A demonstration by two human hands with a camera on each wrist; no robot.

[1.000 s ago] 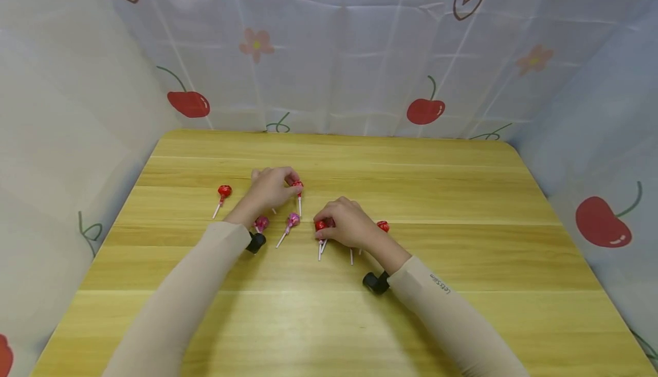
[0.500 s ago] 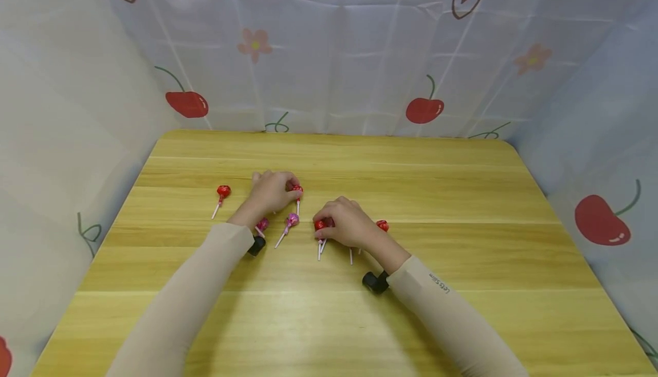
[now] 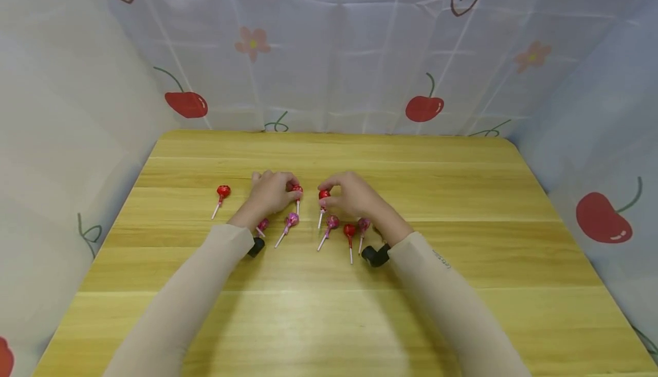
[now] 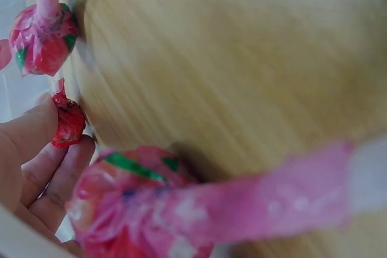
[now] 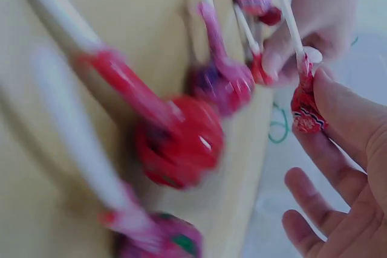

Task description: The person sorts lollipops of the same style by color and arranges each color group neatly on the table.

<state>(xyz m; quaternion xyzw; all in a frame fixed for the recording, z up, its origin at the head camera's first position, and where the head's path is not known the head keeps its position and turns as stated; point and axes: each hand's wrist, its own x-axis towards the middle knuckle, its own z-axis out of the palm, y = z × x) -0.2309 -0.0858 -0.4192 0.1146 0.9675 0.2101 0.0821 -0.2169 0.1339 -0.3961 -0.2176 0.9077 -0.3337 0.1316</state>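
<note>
A red lollipop (image 3: 324, 195) is being pinched at its wrapped head by the thumb and fingertips of the right hand (image 3: 354, 197), the remaining fingers being held loosely apart in the right wrist view. A second red lollipop (image 3: 297, 189) is being pinched the same way by the left hand (image 3: 271, 192), with the fingers curled in around its head. Both sweets are being kept near the middle of the wooden table (image 3: 462, 194), just beside each other and slightly apart.

For this step to be done well, the head is best gripped lightly (the wrapper looks crinkly and slippery), so that the stick is left free to swing into line with the others; a squeeze on the stick itself would probably twist it askew.

Each pinched lollipop is being held with its long axis running roughly from far to near, head away from the person and white stick pointing back towards them. Nearer the person, a pink lollipop (image 3: 292, 219), another pink one (image 3: 332, 221) and a red one (image 3: 349, 230) are lying flat at similar angles.
</note>
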